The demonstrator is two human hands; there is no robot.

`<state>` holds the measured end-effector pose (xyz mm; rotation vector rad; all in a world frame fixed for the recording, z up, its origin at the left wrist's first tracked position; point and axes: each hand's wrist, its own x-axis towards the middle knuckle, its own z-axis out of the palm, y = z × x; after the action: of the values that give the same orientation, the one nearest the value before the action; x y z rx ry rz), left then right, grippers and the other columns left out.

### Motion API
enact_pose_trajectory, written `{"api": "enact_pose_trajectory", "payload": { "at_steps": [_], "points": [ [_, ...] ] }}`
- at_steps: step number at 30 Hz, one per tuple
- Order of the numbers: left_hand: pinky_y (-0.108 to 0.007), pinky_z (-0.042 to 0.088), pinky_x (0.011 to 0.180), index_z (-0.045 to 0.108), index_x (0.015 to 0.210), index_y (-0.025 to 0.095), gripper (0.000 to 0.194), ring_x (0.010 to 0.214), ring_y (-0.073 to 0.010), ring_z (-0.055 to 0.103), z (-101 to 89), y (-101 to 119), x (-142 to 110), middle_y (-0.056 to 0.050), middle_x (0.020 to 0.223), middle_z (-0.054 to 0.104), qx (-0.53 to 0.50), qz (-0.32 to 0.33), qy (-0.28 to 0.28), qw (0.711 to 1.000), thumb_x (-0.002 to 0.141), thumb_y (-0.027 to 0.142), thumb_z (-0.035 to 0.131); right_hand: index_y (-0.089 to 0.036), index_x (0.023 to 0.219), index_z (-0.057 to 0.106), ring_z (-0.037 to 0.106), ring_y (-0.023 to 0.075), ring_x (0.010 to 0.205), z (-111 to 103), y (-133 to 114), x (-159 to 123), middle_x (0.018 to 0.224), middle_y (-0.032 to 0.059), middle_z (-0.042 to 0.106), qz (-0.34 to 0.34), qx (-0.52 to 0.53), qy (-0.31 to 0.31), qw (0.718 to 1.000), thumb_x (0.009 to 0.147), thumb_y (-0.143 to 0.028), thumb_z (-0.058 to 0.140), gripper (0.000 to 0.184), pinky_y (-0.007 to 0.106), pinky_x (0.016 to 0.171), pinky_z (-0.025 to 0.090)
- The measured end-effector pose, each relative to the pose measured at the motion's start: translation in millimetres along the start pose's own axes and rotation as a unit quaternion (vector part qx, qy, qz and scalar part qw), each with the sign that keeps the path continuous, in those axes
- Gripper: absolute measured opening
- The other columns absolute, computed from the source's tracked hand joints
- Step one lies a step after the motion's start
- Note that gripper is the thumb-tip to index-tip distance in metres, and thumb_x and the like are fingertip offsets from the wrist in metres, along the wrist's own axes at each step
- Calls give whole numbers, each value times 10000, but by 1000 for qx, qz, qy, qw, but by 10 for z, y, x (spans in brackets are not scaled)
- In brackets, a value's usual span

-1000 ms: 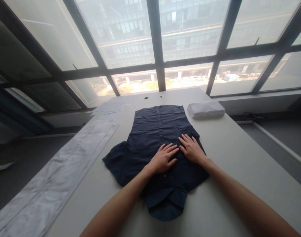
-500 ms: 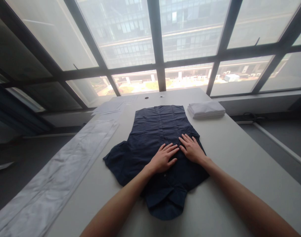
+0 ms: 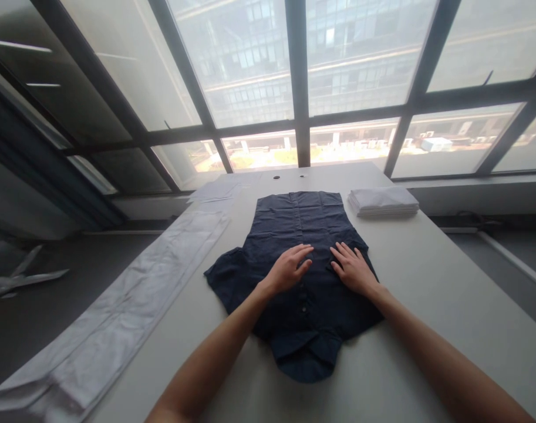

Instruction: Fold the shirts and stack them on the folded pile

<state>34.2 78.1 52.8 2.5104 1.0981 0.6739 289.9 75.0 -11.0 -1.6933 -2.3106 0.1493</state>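
Note:
A dark navy short-sleeved shirt (image 3: 303, 223) lies spread front up on the white table, its collar toward me and its hem toward the window. The button line runs down its middle, and one sleeve sticks out at the left. Over the middle of the shirt is my left hand (image 3: 289, 267), fingers stretched out and holding nothing; whether it touches the cloth I cannot tell. My right hand (image 3: 351, 267) lies on the right side of the shirt, palm down with fingers spread. Part of the cloth is hidden beneath both hands.
A folded stack of white cloth (image 3: 382, 201) sits at the right back of the table (image 3: 408, 276). White crinkled fabric (image 3: 131, 294) stretches along the left edge, with white sheets (image 3: 217, 189) behind it. Large windows (image 3: 254, 64) stand beyond the far edge.
My hands have moved apart, the left one drawing away from the right across the shirt. The camera view has turned slightly left, so everything sits farther right.

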Motion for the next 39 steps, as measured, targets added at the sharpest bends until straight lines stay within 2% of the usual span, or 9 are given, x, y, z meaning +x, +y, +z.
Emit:
{"api": "enact_pose_trajectory", "payload": {
  "at_steps": [5,10,15,19,23,30,34,36,39],
  "points": [
    [-388,407,1150,605,1337,178,399,1299,-228,556,-519,-327,-249,-94,1382,617,74,-110,106,986,974,292,486,-182,1520,430,234,268,1521,27,19,-2,1623,111,330,-7,-5,6,1000,1016,-413,341,562,543,1211,195],
    [-422,433,1102,566,1349,130,450,1262,-286,582,-908,-860,-909,-160,1338,629,193,-279,168,926,962,341,478,-182,1514,440,244,272,1518,60,33,-1,1618,111,341,-8,-6,12,1000,1012,-412,345,561,549,1209,201],
    [-487,446,1019,559,1306,55,517,1212,-377,562,-933,-1124,-1488,-248,1271,606,322,-391,160,847,963,428,454,-188,1514,442,249,272,1516,66,32,-3,1618,104,342,-5,-7,11,1000,1012,-415,345,560,546,1210,206],
    [-510,474,902,612,1187,76,518,1150,-424,541,-813,-1114,-1627,-261,1259,553,343,-465,144,803,950,504,443,-188,1513,445,253,274,1515,81,49,-3,1618,107,341,-5,-8,13,1000,1012,-419,344,561,548,1210,211],
    [-495,467,899,625,1159,95,503,1137,-407,532,-758,-1131,-1618,-236,1239,548,339,-463,124,810,926,515,473,-193,1513,446,258,277,1513,100,71,-3,1619,104,339,-6,-9,15,1000,1013,-426,335,563,553,1206,222],
    [-448,492,881,572,1095,168,320,1057,-355,609,-762,-1250,-1599,-160,1071,634,281,-433,189,836,874,399,556,-204,1516,443,255,273,1515,84,64,-11,1620,99,338,-8,-7,15,1000,1014,-434,331,563,549,1210,213],
    [-383,530,782,509,1222,180,398,867,-278,674,-805,-1194,-1523,-88,930,659,129,-410,282,858,882,380,562,-187,1515,441,246,272,1518,78,59,-6,1623,101,332,-6,-7,10,1000,1015,-428,335,565,545,1213,207],
    [-365,546,784,478,1305,179,509,851,-239,674,-826,-1102,-1449,-81,980,655,50,-380,326,864,879,432,594,-191,1513,444,246,273,1518,76,55,-3,1621,101,336,-5,-3,9,1000,1014,-429,341,563,545,1212,204],
    [-359,578,785,335,1477,197,724,891,-205,682,-840,-915,-1313,-119,1177,620,-95,-317,312,891,893,542,590,-193,1512,446,243,270,1518,58,38,-5,1618,107,341,-6,5,11,1000,1011,-427,350,561,546,1213,197]
  ]
}}
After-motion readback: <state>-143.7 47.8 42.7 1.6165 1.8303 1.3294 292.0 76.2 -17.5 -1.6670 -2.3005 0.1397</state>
